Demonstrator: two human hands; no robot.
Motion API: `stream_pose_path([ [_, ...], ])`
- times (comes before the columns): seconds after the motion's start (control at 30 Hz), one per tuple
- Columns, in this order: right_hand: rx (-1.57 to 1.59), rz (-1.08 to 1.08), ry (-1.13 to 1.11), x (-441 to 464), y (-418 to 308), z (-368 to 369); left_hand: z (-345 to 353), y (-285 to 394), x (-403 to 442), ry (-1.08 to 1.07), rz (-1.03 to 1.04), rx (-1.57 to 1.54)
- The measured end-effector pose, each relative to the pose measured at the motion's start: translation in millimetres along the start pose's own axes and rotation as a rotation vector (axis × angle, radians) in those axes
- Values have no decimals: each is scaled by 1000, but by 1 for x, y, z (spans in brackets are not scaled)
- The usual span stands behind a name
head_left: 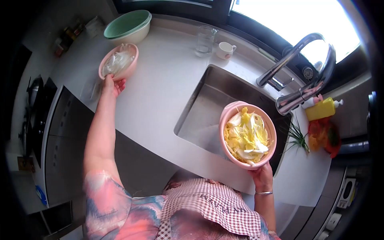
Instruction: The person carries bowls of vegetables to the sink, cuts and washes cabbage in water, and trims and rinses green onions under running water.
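At the far left of the counter my left hand point(114, 85) grips the near rim of a small pink bowl point(133, 66). White, partly see-through pieces point(119, 61) fill that bowl; I cannot make out what they are. Over the sink point(200, 116), my right hand point(262, 177) holds a larger pink bowl point(224, 114) by its lower edge, with the fingers mostly hidden beneath it. Chopped yellow and white cabbage point(248, 136) lies heaped inside, and the bowl tilts toward me.
Behind the small bowl stand a green basin point(130, 24) and a cream one. A glass jug point(205, 40) and white cup point(225, 51) sit by the window. The tap point(294, 60) arches above the sink. Spring onions point(298, 136) and a yellow bottle point(321, 109) lie right; a stove point(38, 116) is left.
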State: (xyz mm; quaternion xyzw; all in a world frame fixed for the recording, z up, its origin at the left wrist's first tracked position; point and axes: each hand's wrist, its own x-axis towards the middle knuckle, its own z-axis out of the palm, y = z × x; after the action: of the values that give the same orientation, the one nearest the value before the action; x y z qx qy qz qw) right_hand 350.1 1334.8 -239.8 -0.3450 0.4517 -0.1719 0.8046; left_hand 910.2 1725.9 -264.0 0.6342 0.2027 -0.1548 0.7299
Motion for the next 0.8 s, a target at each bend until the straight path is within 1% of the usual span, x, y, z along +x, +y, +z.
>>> stream_pose_path([
  [0.07, -8, -2, -6, 0, 2, -4, -5, -5, 18, -30, 7, -31],
  [0.17, -4, -10, -23, 1, 6, -10, -2, -16, 14, -93, -36, -77],
  [0.2, 27, -14, -20, 4, 8, -12, 1, -21, 2, -14, 17, -39],
  [0.3, 43, 2, -83, 13, 13, -25, -10, -73, -6, 399, 888, 741],
  [0.33, 55, 4, -78, 10, 13, -24, -19, -83, -14, 305, 1047, 1015],
  [0.37, 67, 7, -71, 7, 12, -21, -17, -93, -16, 306, 1046, 1119],
  [0.43, 54, -7, -95, 6, 11, -18, 15, -113, -31, 304, 1045, 1330],
  [0.47, 24, -17, -90, 8, 11, -23, 44, -120, -53, 130, 963, 1269],
  [0.5, -10, -27, -87, 9, 10, -26, 80, -124, -90, -77, 963, 1231],
  [0.53, -2, -24, -82, 5, 9, -20, 107, -144, -114, -279, 1133, 1256],
  [0.57, 1, -28, -83, 0, 7, -12, 136, -156, -150, -452, 1129, 1270],
  [0.6, 5, -36, -85, -1, 4, -3, 156, -169, -175, -672, 1161, 1208],
  [0.67, 0, -36, -84, -4, 2, 2, 180, -177, -217, -1004, 813, 959],
  [0.7, -2, -36, -84, -4, 1, -2, 184, -175, -203, -948, 984, 877],
  [0.77, -6, -27, -122, -2, 0, -12, 187, -159, -141, -830, 1312, 700],
  [0.8, -11, -25, -122, -4, -1, -9, 187, -140, -105, -532, 1488, 808],
])
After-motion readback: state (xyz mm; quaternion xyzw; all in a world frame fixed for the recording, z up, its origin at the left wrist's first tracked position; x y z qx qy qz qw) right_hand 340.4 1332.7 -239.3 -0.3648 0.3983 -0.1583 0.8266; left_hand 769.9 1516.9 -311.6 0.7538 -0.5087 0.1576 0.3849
